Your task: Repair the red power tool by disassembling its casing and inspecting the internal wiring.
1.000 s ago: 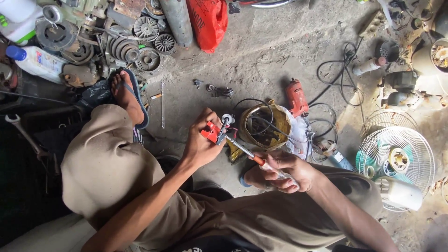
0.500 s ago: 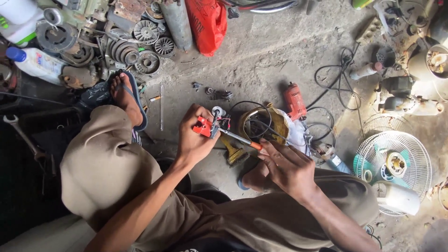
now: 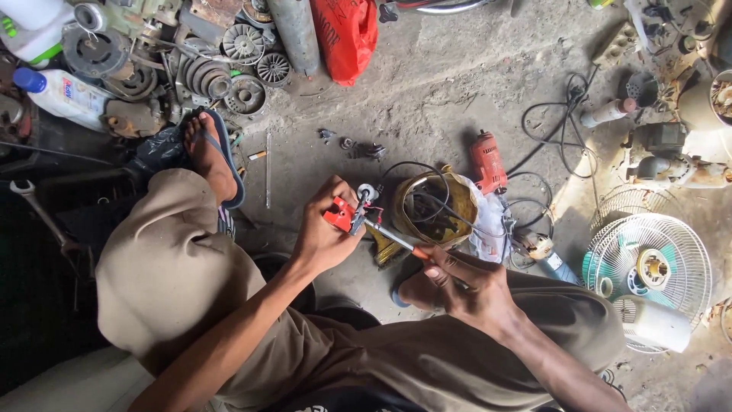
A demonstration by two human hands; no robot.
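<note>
Dressed in loose khaki-tan trousers, creased and baggy over both legs. Forearms bare to above the elbow, no sleeves, watch or bracelets showing. Left hand and right hand ungloved, no rings visible on the fingers. On the left foot a dark blue flip-flop sandal, thin strap between the toes.

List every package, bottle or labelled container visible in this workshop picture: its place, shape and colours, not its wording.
Plastic bottle: far left, lying down, white with blue cap, coloured label.
White jug: top left corner, green trim.
Red bag: top centre, crumpled, dark print.
Small bottle: upper right, lying down, pale.
</note>
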